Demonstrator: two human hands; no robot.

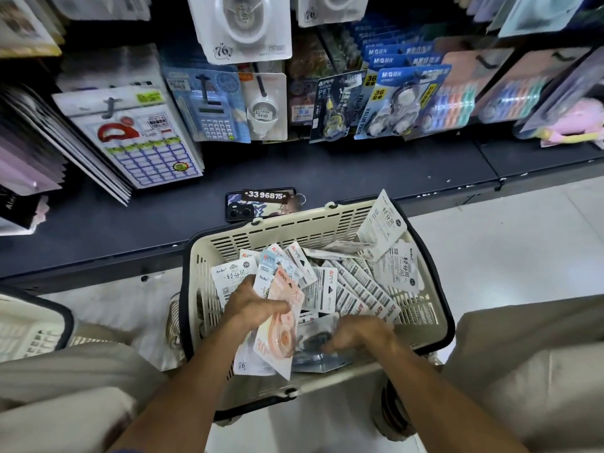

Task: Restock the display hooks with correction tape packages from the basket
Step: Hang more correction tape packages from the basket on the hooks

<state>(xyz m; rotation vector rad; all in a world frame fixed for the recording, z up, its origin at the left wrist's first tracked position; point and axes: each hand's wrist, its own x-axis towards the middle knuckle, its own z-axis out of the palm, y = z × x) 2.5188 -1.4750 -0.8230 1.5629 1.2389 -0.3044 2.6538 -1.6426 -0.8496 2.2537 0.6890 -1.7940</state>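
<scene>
A cream plastic basket (294, 228) with a dark rim sits on the floor below me, filled with several correction tape packages (359, 289). My left hand (251, 305) grips a small stack of packages, an orange-pink one (281, 331) on top. My right hand (359, 333) reaches down into the near side of the basket, its fingers curled on a clear blister package (313, 341). More correction tape packs hang on the display hooks (402, 89) above the shelf.
A phone (258, 206) lies on the dark shelf ledge just behind the basket. Hanging calculators and sticker sheets (137, 135) fill the left of the display. A second basket (29, 325) stands at the left. My knees flank the basket on the white floor.
</scene>
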